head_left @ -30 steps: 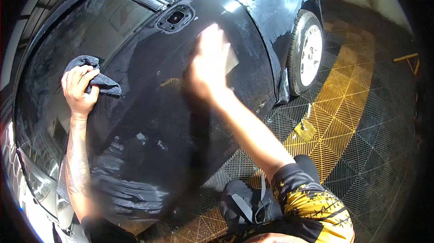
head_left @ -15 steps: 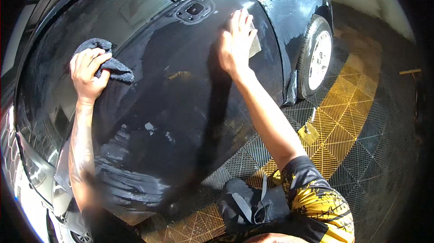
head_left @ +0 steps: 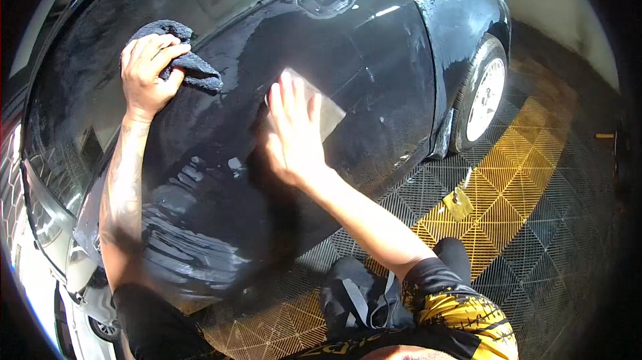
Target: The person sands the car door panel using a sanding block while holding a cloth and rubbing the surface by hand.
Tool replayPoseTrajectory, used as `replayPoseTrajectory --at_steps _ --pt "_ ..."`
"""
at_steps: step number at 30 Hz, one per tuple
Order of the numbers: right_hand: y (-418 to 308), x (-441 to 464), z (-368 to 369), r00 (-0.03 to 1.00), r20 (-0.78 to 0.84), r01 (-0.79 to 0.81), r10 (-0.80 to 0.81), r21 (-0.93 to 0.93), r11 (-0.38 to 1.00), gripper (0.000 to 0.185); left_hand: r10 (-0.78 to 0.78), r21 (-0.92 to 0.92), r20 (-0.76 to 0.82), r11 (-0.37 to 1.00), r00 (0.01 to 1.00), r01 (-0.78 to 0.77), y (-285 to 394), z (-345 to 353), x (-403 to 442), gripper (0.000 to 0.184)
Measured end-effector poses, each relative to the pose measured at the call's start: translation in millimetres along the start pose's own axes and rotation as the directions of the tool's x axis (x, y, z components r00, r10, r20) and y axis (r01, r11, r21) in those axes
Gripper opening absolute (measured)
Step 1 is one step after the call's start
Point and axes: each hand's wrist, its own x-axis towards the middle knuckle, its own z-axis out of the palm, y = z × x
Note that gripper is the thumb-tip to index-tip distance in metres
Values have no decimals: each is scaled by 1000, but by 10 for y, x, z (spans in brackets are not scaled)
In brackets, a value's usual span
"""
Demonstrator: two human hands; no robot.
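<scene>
Before you stands the dark, glossy car door (head_left: 374, 79), above black and yellow ribbed floor tiles (head_left: 501, 189); ahead of it, a silver-rimmed wheel (head_left: 487, 99). Surface finding: the middle reads mostly dark; whitish smeared streaks (head_left: 190, 246) remain across the lower rear, with small pale spots (head_left: 234, 163) above them. Judged on that, work looks partial, the streaked area outstanding. Your left hand (head_left: 148, 75) is curled around a bunched, dark, textured cloth (head_left: 202, 73), near the window's lower edge. Your right hand (head_left: 294, 139) is open, fingers extended over a thin, greyish, flat sheet (head_left: 329, 118) lying against the door.
</scene>
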Motion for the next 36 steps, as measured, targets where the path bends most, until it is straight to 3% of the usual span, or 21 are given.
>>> replayPoseTrajectory --at_steps 1,3,5,7,8,11,13,14,15,16,17,19,21,23,27,29,32,33,36 --pt "102 83 -82 1000 -14 11 -11 -32 999 76 2 -2 -2 1000 1000 -2 8 3 3 30" --pt "421 411 -173 980 -196 -81 44 -186 979 73 7 -5 2 1000 1000 -7 3 -7 5 30" --pt "575 632 -253 953 -283 -149 111 -114 982 71 7 -8 8 1000 1000 -7 -3 -9 -6 31" --pt "335 416 -183 975 -204 -119 86 -154 981 74 8 -9 -1 1000 1000 -8 -1 -5 25 31" --pt "87 279 -170 990 -71 -128 118 -162 978 77 7 -8 -2 1000 1000 -7 2 -5 23 31" --pt "62 -59 -91 993 85 85 -83 -23 996 78 17 0 1 1000 1000 -17 2 -5 5 35" --pt "377 249 -178 989 -36 -148 146 -396 906 75 13 -6 10 1000 1000 -13 -3 -7 -2 35" --pt "574 506 -406 939 -187 -337 287 -351 874 71 5 -12 16 1000 1000 -5 6 -12 4 35" --pt "990 548 -485 904 -371 -317 212 -251 915 67 10 -13 16 1000 1000 -10 4 -14 10 35" --pt "1341 629 -572 849 -446 -354 285 -79 932 64 11 -9 14 1000 1000 -11 4 -18 13 33" --pt "1932 605 -422 875 -430 -367 223 -287 885 63 12 -7 11 1000 1000 -12 9 -18 18 32" --pt "1341 512 -518 869 -440 -284 228 -66 956 65 11 -5 9 1000 1000 -11 13 -12 15 32" --pt "842 217 -360 957 -239 -207 163 -172 963 73 18 4 12 1000 1000 -18 6 -14 14 32" --pt "865 159 -391 974 -192 -135 118 -73 988 75 17 -9 12 1000 1000 -17 22 -10 5 33" --pt "1610 729 -651 902 -409 -290 140 -332 898 68 32 2 12 999 999 -32 5 -7 15 35" --pt "1552 757 -696 882 -441 -294 165 -241 925 68 46 10 8 999 999 -46 1 -3 16 35" --pt "1162 326 -437 944 -326 -55 44 -25 998 75 41 -1 13 999 999 -41 -9 -1 18 35" --pt "1170 292 -479 965 -258 -42 37 -16 999 77 38 -7 19 999 999 -37 -9 -1 9 35" --pt "1612 648 -690 908 -413 -140 73 -133 981 70 51 2 19 999 999 -51 -16 19 15 35"
